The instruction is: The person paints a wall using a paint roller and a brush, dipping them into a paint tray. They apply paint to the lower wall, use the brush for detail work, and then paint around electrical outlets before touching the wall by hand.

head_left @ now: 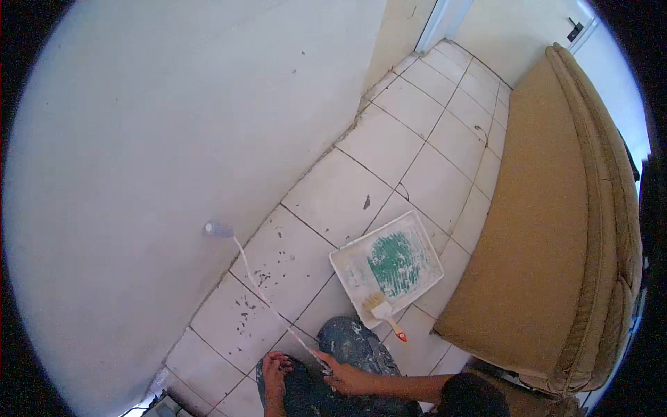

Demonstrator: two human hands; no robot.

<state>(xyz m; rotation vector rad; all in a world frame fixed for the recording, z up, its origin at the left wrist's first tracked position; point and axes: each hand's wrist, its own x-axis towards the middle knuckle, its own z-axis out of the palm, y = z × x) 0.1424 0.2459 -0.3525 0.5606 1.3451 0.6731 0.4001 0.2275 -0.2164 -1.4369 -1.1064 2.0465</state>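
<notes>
My right hand (pixel 345 377) is closed around the handle end of a small paint roller (pixel 258 290). Its long, thin, paint-coated rod slants up and left over the floor. At the far end, the roller head (pixel 219 229) is against the white wall (pixel 174 139), low down near the floor. Over my paint-spotted knee rests my left hand (pixel 276 368), holding nothing, its fingers loosely bent and slightly apart. In front of my other knee lies a white paint tray (pixel 338 263) with a green patch showing through white paint. A paintbrush (pixel 382 312) lies across its near edge, bristles inward.
On the right, a brown sofa (pixel 535 229) stands turned along the tiled floor (pixel 379 149). Dark paint flakes (pixel 244 313) are scattered by the wall base. A door handle (pixel 574 30) shows at the back. Some dark equipment (pixel 165 406) sits at the lower left.
</notes>
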